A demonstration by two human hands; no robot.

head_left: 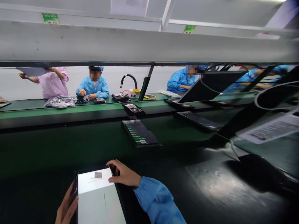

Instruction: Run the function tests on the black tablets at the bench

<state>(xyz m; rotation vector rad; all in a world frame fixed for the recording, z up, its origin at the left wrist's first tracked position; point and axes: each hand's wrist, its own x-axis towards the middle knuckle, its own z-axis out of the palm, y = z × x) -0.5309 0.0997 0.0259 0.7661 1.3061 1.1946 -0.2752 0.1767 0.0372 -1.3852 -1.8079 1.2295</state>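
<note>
A tablet (pixel 99 199) with a lit, whitish screen lies in front of me, cut off by the bottom of the view. Its upper band is brighter than the rest, with a small grey label (pixel 98 175) near the top and a thin dark line lower down. Along the left edge, my left hand (pixel 67 207) grips it, thumb at the front rim. My right hand (pixel 125 175) pinches the upper right edge, thumb on the screen and fingers over the far corner. The right arm wears a blue sleeve (pixel 157 197).
Another tablet (pixel 141 133) with green lines on its screen lies ahead on the dark bench (pixel 46 149). Farther back are opened devices (pixel 133 109) on the line. A slanted post with a hanging card (pixel 271 128) stands right. Co-workers (pixel 93 85) sit across; a beam (pixel 140 45) spans overhead.
</note>
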